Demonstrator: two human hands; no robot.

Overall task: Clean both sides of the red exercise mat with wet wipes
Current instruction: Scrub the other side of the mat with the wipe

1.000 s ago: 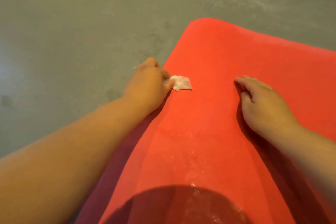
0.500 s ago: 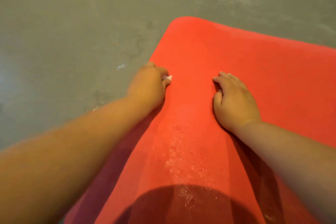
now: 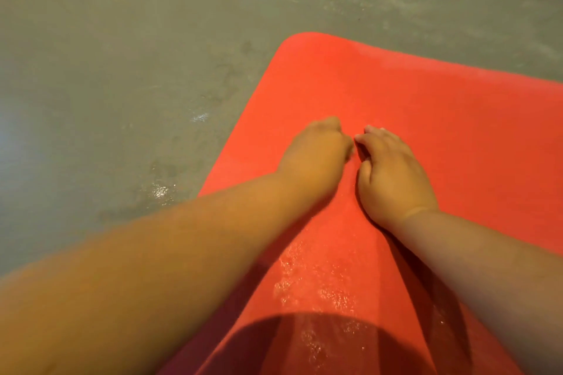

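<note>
**Red exercise mat of soft foam (image 3: pixel 426 119) lies flat on the grey concrete floor (image 3: pixel 122 70)**

The mat fills the right and lower part of the view, and its rounded far corner points away from the person. Both bare hands are on it, near its left edge, just beside each other; I cannot tell if they touch. The left hand (image 3: pixel 316 152) shows its back to the camera. Its fingers are curled under the palm and pressed together, so I cannot tell if they pinch something. The right hand (image 3: pixel 393 167) lies palm down, with the fingers close together and a little bent, and the fingertips (image 3: pixel 370 131) touch the mat surface. Nearer to the person, between the two forearms, a wet shiny patch (image 3: pixel 313 292) glitters on the mat. A dark round shadow (image 3: pixel 304 344) covers the mat at the bottom edge. On the floor left of the mat, small wet spots (image 3: pixel 160 190) shine too.
</note>
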